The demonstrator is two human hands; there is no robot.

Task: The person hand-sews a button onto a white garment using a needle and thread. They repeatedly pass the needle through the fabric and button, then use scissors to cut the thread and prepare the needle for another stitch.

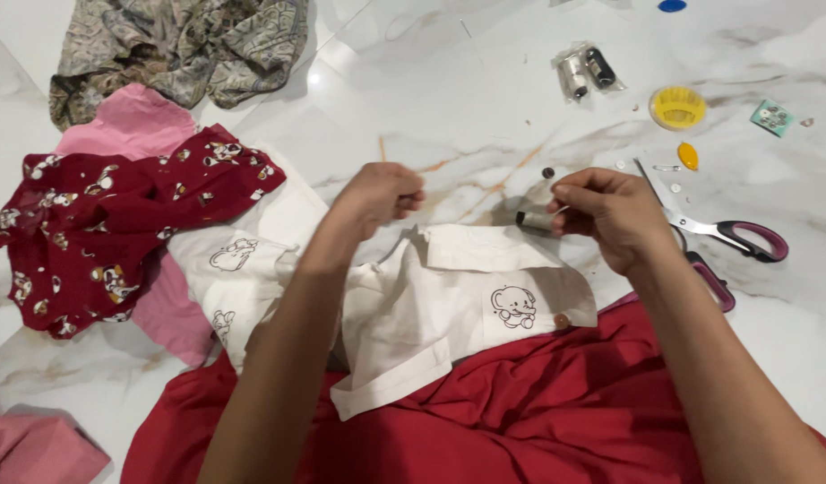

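Head view, right hand (610, 215) pinching grey thread spool (536, 218), left hand (377, 197) pinched shut just left, above white shirt (449, 305)

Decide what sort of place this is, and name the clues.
Probably a home sewing spot on a marble-patterned floor: scissors, a thread spool in the right hand, and a white shirt among scattered garments.

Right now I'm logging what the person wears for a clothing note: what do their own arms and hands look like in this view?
Both forearms are bare right to the bottom edge of the picture, with no sleeves or cuffs showing. The left hand and right hand wear no gloves. No ring, watch or bracelet can be seen on either hand or wrist.
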